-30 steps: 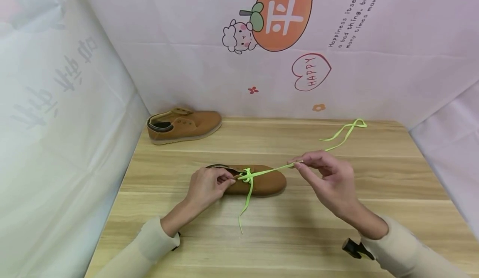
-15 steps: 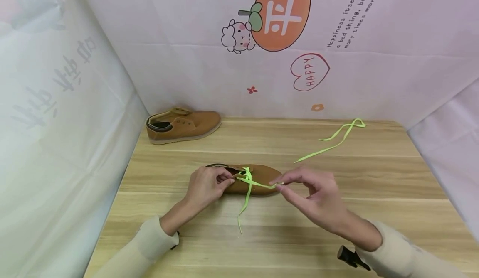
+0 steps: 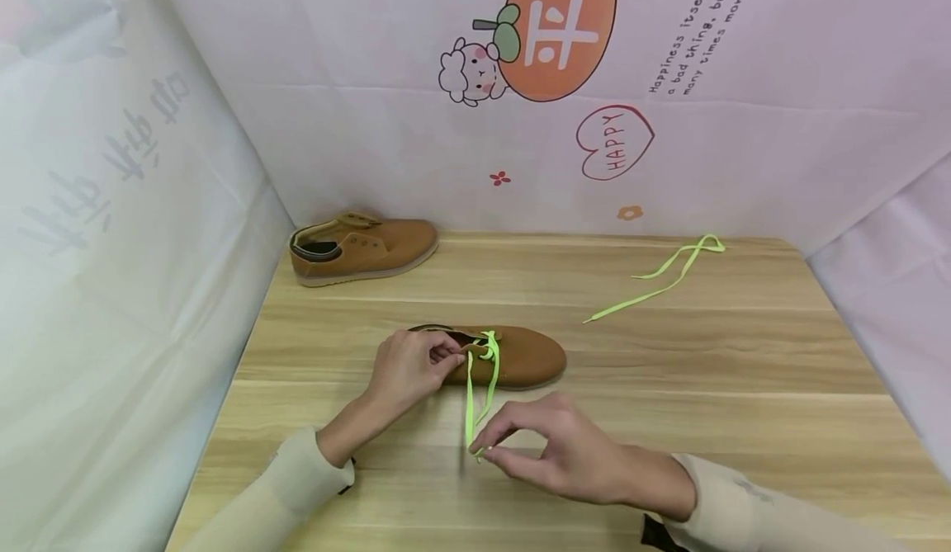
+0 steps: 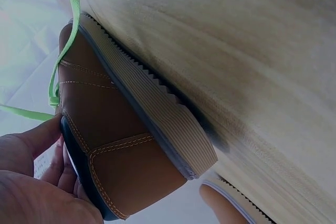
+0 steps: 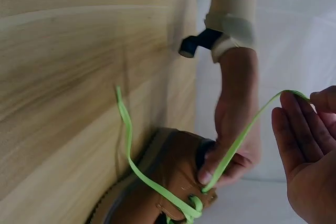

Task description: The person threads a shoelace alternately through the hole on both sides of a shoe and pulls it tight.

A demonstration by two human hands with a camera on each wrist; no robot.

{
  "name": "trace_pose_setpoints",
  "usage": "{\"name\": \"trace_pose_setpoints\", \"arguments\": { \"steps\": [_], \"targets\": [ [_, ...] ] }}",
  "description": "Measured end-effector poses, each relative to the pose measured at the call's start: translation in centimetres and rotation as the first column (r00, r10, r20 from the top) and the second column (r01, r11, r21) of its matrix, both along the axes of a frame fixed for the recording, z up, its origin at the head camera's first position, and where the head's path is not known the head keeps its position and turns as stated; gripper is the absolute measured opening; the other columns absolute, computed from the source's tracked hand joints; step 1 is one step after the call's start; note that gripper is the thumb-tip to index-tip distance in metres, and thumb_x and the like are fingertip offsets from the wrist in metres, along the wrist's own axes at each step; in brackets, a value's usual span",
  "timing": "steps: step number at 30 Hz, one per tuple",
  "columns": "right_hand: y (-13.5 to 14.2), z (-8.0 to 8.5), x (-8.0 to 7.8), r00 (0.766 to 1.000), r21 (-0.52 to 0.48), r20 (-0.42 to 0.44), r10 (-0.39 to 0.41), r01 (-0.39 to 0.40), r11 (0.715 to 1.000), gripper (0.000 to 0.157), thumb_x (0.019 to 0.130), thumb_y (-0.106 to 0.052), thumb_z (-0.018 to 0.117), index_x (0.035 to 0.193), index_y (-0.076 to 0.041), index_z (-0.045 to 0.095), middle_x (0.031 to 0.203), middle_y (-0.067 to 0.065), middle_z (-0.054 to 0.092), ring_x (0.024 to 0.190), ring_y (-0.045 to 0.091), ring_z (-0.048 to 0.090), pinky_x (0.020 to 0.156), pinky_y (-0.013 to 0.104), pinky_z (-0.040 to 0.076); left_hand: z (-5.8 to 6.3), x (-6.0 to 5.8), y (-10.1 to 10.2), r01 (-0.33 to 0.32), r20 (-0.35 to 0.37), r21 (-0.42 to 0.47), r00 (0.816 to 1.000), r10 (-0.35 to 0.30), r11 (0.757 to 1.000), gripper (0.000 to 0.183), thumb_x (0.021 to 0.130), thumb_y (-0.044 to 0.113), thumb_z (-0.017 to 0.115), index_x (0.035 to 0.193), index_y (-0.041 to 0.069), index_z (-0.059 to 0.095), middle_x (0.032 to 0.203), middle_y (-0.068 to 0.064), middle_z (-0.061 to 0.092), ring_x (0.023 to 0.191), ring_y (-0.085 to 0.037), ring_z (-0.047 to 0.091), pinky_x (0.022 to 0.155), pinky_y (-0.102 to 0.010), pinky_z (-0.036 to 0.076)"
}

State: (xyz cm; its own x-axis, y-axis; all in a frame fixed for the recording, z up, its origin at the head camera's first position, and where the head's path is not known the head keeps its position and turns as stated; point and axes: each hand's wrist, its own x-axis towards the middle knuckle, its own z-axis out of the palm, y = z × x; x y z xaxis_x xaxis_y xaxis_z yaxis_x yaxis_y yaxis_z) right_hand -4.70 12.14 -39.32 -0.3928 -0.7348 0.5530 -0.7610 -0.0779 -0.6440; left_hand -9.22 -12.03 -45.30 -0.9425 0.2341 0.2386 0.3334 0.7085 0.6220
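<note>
A brown leather shoe [image 3: 531,358] sits on the wooden table, toe to the right, with a lime-green shoelace [image 3: 470,403] threaded through its front eyelets. My left hand [image 3: 409,366] pinches the near eyelet flap between thumb and fingers; the left wrist view shows the thumb at the edge of the opening. In front of the shoe, my right hand [image 3: 557,449] pinches one end of the shoelace between thumb and index finger. That length runs taut from the flap in the right wrist view. The shoelace's other end [image 5: 128,129] hangs loose over the shoe's side.
A second brown shoe [image 3: 404,247], without a lace, stands at the back left of the table [image 3: 743,420]. Another lime-green shoelace [image 3: 639,298] lies loosely looped at the back right. White printed cloth [image 3: 371,148] walls the back and sides.
My right hand has moved left and toward me with the shoelace end, swinging that length from over the toe to the near side. The left hand has stayed at the flap.
</note>
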Motion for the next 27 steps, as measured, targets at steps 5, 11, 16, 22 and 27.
{"name": "trace_pose_setpoints", "arguments": {
  "steps": [5,11,16,22,27],
  "targets": [
    [-1.2,-1.6,0.5,0.998,0.106,-0.05,0.047,-0.041,0.993,0.018,0.095,0.0,0.076,0.107,-0.012,0.072,0.101,-0.004,0.079,0.095,-0.002,0.073,0.085,0.013,0.055,0.0,0.0,0.0,0.0,-0.005,0.0,1.0,0.0,1.0,0.007,0.086,0.017,0.088,0.086,0.021,0.082,0.077,0.013,0.075,0.065,0.002,0.066,0.061,-0.024,0.053],
    [-2.2,-3.5,0.6,0.992,0.247,-0.099,0.082,-0.055,0.967,0.011,0.098,-0.005,0.074,0.107,-0.011,0.071,0.1,-0.005,0.078,0.095,-0.007,0.068,0.085,0.009,0.052,0.1,0.1,0.0,-0.003,0.009,0.006,1.0,0.003,1.0,0.007,0.087,0.018,0.088,0.086,0.022,0.082,0.077,0.014,0.075,0.067,0.002,0.067,0.062,-0.024,0.053],
    [-2.9,-5.3,0.5,0.984,0.337,-0.143,0.103,-0.049,0.94,0.008,0.1,-0.008,0.071,0.108,-0.011,0.072,0.102,-0.006,0.076,0.096,-0.007,0.067,0.086,0.008,0.051,0.1,0.2,0.1,-0.01,0.011,0.002,1.0,0.01,1.0,0.007,0.087,0.019,0.087,0.086,0.022,0.082,0.077,0.014,0.075,0.067,0.002,0.067,0.063,-0.025,0.053],
    [-3.5,-7.5,0.6,0.957,0.418,-0.275,0.088,0.036,0.908,0.005,0.101,-0.011,0.069,0.105,-0.014,0.071,0.1,-0.01,0.073,0.092,-0.004,0.067,0.081,0.012,0.054,0.2,0.1,0.1,-0.007,0.013,0.002,1.0,0.007,1.0,0.007,0.086,0.017,0.087,0.086,0.022,0.082,0.076,0.014,0.075,0.067,0.001,0.067,0.062,-0.026,0.053],
    [-3.6,-8.5,0.6,0.923,0.471,-0.375,0.085,0.111,0.875,0.007,0.099,-0.012,0.073,0.105,-0.014,0.071,0.102,-0.007,0.074,0.094,0.002,0.071,0.081,0.017,0.057,0.2,0.1,0.1,-0.005,0.011,0.002,1.0,0.005,1.0,0.007,0.086,0.017,0.087,0.086,0.022,0.082,0.076,0.014,0.074,0.067,0.001,0.066,0.062,-0.025,0.052]
  ]
}}
